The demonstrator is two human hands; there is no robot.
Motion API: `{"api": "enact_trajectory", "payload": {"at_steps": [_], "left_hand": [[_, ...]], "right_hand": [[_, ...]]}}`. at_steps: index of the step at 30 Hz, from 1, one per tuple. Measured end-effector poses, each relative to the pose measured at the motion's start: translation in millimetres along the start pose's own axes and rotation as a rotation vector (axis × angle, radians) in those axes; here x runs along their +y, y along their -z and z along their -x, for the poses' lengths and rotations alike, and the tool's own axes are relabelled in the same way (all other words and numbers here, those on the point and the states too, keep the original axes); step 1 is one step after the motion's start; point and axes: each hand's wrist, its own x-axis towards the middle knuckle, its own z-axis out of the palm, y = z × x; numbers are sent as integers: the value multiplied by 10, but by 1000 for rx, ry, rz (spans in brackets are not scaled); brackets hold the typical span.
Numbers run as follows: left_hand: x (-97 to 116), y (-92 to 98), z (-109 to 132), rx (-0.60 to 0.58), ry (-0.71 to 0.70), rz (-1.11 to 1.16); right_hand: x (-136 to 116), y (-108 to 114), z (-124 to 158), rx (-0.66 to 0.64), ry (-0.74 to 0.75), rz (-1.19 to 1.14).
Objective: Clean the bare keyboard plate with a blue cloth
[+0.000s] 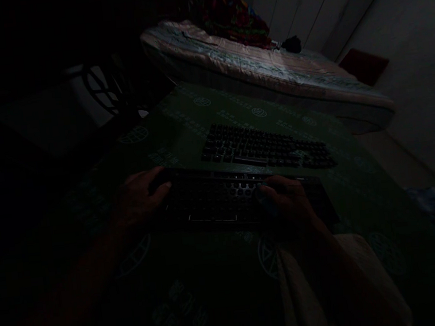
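Observation:
The picture is very dark. A black keyboard frame (221,199) lies in front of me on a green printed mat (181,115). My left hand (139,197) grips its left end, fingers curled round the edge. My right hand (287,202) rests on the right part of the frame, fingers pinched on something small that I cannot make out. Beyond it lies a set of black keys laid out in keyboard shape (266,147), apart from both hands.
A mattress with a pale patterned cover (262,70) lies behind the mat, with a bright coloured cloth bundle (233,13) on it. A pale cloth (308,288) lies under my right forearm. A dark round-patterned object (103,89) stands at the left. White walls rise at the back right.

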Motion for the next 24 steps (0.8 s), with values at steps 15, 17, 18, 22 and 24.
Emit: {"api": "enact_trajectory", "payload": {"at_steps": [15,17,18,22,24], "left_hand": [[-24,-17,12,14,-29,10],[-20,-16,9,18,-34,7],[-18,-16,8,18,-37,5],[-22,-20,6,12,-33,2],[-31,-24,9,24,-28,2]], "right_hand": [[-28,11,4,3,-36,-22],[-36,-4,0,5,-39,-26],[-38,-15,-4,9,-38,-31],[-23,-79,-25,40,-49,-65],[-10,-106,-35,64,-58,-54]]}}
